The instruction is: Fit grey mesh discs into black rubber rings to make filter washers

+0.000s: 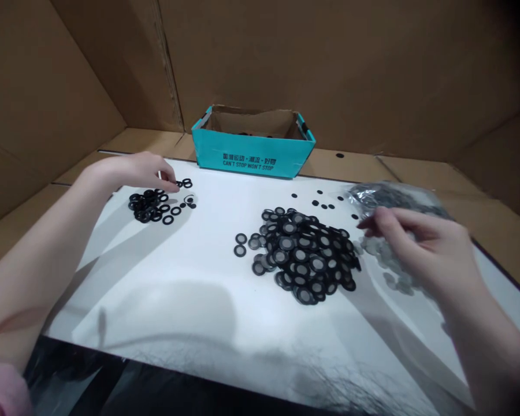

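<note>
On the left of the white tabletop, my left hand [149, 169] reaches over a small heap of black rings [145, 206]. Its fingers are bent and closed, with the tips at a black ring [179, 184] by the edge of that heap. My right hand [416, 240] is held in a pinch over translucent pale discs [398, 280], partly hiding them. What lies between its fingertips cannot be made out. Between the hands spreads a large pile of black-rimmed discs with grey centres [301, 254]. Two such discs [240, 244] lie apart on its left.
An open turquoise box [253, 153] with dark pieces inside stands at the back. Several small black discs [315, 203] are scattered behind the pile. A clear plastic bag [394, 196] of dark pieces lies at the right. Cardboard walls [329, 69] enclose the table.
</note>
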### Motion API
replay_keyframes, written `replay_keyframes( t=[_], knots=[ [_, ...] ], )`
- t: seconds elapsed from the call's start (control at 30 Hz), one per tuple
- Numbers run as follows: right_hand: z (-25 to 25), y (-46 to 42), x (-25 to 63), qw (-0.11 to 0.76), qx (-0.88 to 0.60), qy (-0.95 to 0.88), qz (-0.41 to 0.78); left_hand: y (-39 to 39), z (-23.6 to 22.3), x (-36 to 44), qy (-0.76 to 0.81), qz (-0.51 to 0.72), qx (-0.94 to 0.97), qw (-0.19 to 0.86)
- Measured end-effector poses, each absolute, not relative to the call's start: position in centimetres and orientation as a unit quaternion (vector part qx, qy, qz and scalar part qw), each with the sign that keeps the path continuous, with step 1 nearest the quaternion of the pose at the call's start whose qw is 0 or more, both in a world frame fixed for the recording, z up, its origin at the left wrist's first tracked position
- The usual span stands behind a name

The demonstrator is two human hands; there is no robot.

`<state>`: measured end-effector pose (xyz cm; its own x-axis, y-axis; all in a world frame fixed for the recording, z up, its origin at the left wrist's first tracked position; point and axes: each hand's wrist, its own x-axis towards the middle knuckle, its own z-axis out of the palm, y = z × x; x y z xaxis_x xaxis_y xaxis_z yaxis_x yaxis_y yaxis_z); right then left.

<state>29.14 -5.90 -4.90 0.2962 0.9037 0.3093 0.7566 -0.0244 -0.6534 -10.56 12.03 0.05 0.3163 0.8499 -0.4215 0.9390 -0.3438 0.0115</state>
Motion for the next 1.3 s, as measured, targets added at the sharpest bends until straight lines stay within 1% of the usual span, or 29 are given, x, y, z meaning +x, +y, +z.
replay_keyframes(
  t=[0.07,0.13,0.2,0.23,0.3,0.37,0.47,0.67,0.77,0.9,1.03,1.13,1.3],
  knots=[
    [-4.7,-6.8,30.1,0.371,-0.738,-0.552,0.109,12.8,-0.5,-11.3,0.559,-0.190,0.795,0.141],
    [-4.9,-7.8,31.5,0.342,-0.756,-0.549,0.100,13.3,-1.0,-11.9,0.552,-0.205,0.793,0.158],
    [-5.4,-8.6,33.2,0.291,-0.773,-0.559,0.078,13.6,-1.5,-12.2,0.545,-0.210,0.795,0.167],
    [-5.9,-9.1,34.2,0.242,-0.781,-0.570,0.074,13.7,-1.7,-12.2,0.541,-0.210,0.797,0.166],
    [-7.1,-10.0,36.2,0.179,-0.795,-0.579,0.016,13.7,-2.0,-12.1,0.532,-0.214,0.803,0.160],
    [-8.6,-10.9,37.8,0.130,-0.790,-0.599,-0.003,13.8,-2.2,-12.0,0.519,-0.217,0.811,0.160],
    [-10.3,-12.3,39.0,0.112,-0.795,-0.595,-0.036,14.0,-2.6,-12.1,0.506,-0.210,0.820,0.167],
    [-10.3,-13.6,37.4,0.114,-0.827,-0.550,-0.041,14.4,-2.4,-12.3,0.499,-0.153,0.834,0.179],
    [-10.2,-13.2,37.1,0.155,-0.842,-0.516,-0.037,14.2,-2.0,-12.0,0.499,-0.132,0.839,0.174],
    [-10.9,-12.7,37.8,0.219,-0.835,-0.503,-0.045,13.9,-1.6,-11.8,0.481,-0.139,0.849,0.169],
    [-11.1,-12.0,38.1,0.264,-0.832,-0.486,-0.041,13.6,-1.4,-11.5,0.488,-0.129,0.849,0.155],
    [-10.3,-11.1,37.4,0.291,-0.790,-0.536,-0.065,13.3,-1.2,-11.1,0.498,-0.120,0.846,0.148],
    [-8.1,-8.8,35.1,0.274,-0.678,-0.680,-0.058,13.1,-1.2,-10.7,0.485,-0.108,0.853,0.158]
  ],
)
